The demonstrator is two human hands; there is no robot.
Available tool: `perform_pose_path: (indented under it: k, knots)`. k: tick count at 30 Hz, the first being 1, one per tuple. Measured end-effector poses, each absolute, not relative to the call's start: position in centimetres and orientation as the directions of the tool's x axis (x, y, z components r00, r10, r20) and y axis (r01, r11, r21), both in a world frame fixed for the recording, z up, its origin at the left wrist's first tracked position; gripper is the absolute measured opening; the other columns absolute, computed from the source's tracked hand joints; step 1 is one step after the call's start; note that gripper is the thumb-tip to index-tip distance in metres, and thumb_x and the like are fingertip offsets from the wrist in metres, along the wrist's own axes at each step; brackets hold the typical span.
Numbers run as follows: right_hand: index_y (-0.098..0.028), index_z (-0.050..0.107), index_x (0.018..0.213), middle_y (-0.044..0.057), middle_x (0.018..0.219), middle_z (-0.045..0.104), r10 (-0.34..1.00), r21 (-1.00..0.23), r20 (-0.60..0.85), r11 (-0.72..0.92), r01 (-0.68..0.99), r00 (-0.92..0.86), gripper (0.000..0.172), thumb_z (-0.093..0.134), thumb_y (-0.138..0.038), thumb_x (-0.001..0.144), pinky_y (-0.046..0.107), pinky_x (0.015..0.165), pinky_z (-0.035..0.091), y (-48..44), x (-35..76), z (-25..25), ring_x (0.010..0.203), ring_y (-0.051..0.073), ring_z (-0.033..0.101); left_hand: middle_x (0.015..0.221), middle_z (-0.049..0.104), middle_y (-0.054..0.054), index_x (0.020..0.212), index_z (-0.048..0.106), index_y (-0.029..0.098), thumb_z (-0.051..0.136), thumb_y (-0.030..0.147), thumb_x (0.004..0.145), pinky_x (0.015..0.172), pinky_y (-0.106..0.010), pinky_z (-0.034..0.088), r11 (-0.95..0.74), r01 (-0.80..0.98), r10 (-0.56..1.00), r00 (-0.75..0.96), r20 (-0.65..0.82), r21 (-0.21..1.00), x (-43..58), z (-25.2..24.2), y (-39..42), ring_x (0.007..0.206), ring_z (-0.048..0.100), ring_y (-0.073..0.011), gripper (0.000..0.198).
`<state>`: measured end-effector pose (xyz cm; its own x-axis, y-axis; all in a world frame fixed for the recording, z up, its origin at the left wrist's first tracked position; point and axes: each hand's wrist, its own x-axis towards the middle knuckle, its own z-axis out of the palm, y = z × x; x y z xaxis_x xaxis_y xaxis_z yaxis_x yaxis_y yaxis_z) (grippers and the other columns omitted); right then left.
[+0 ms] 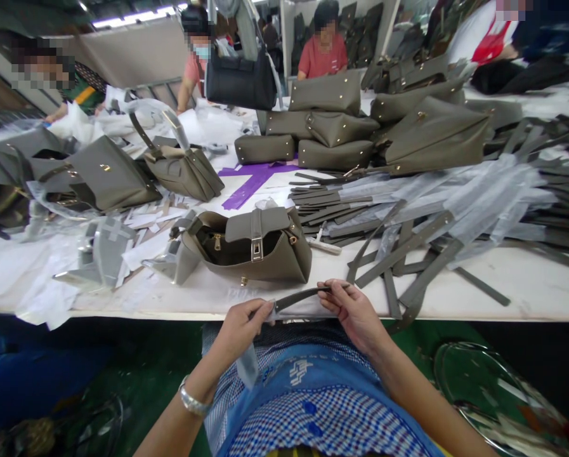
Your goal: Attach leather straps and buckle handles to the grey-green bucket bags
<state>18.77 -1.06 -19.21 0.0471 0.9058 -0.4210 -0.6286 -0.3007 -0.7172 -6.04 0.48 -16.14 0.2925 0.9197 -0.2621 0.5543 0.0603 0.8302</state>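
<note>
Between my two hands, at the table's front edge, stretches a dark olive bag strap [296,296]. My left hand [242,327] pinches its left end, where a piece of clear plastic wrap [247,367] hangs down below the fingers. The thumb and fingers of my right hand [348,304] are closed on the other end. Just beyond them stands an olive handbag [265,270] with its top open, a gold zipper pull inside and a gold clasp on its flap. Loose straps [422,244], some plastic-wrapped, lie to the right of my right hand.
Several olive handbags [334,130] are stacked at the back, with more handbags [108,171] at the left. Purple strips [246,190] and a small white-handled tool [325,245] lie on the table [307,311]. People work across it. A round metal-rimmed stool [484,381] stands at lower right.
</note>
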Motion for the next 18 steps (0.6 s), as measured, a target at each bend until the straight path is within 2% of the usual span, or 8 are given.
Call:
perform_pose_path:
  k: [2,5,9,14,18]
  knots:
    - [-0.018,0.076,0.085,0.005,0.091,0.076,0.891,-0.722,-0.447,-0.31,-0.618,0.076,0.028,0.085,-0.04,0.07,0.018,0.066,0.06,-1.0,18.6,-19.2,0.075,0.012,0.072,0.062,0.066,0.0,0.072,0.067,0.017,0.047,0.05,0.095,0.058,-0.022,0.041,0.138,0.512,0.882,0.326,-0.341,0.848,-6.0,-16.1,0.5,0.054,0.055,-0.0116,0.045]
    - [-0.017,0.076,0.087,0.005,0.084,0.076,0.876,-0.721,-0.474,-0.33,-0.609,0.086,0.031,0.085,-0.042,0.07,0.016,0.057,0.06,-1.0,18.4,-19.1,0.067,0.013,0.072,0.069,0.07,-0.003,0.072,0.064,0.015,0.046,0.052,0.095,0.054,-0.021,0.039,0.24,0.432,0.827,0.379,-0.416,0.869,-5.9,-15.9,0.3,0.054,0.057,-0.0108,0.047]
    - [-0.015,0.077,0.09,0.005,0.077,0.075,0.88,-0.721,-0.47,-0.339,-0.604,0.066,0.032,0.083,-0.042,0.072,0.017,0.055,0.06,-1.0,18.3,-19.0,0.061,0.013,0.07,0.072,0.071,-0.006,0.075,0.063,0.014,0.045,0.053,0.095,0.054,-0.021,0.039,0.309,0.373,0.781,0.426,-0.457,0.875,-6.0,-15.1,0.1,0.056,0.058,-0.0107,0.047]
    - [-0.013,0.077,0.09,0.008,0.089,0.077,0.887,-0.737,-0.455,-0.327,-0.591,0.077,0.034,0.083,-0.042,0.072,0.017,0.055,0.06,-1.1,18.2,-19.0,0.056,0.011,0.068,0.078,0.073,-0.006,0.08,0.062,0.014,0.046,0.052,0.095,0.058,-0.022,0.044,0.314,0.355,0.762,0.458,-0.457,0.88,-6.0,-14.6,-0.2,0.059,0.06,-0.0111,0.045]
    - [-0.013,0.076,0.089,0.008,0.09,0.077,0.89,-0.753,-0.447,-0.318,-0.577,0.094,0.034,0.083,-0.041,0.071,0.017,0.054,0.06,-1.1,18.2,-19.0,0.055,0.01,0.068,0.08,0.074,-0.006,0.081,0.062,0.014,0.049,0.051,0.094,0.059,-0.022,0.046,0.302,0.37,0.771,0.447,-0.453,0.879,-5.8,-14.5,-0.4,0.061,0.061,-0.011,0.041]
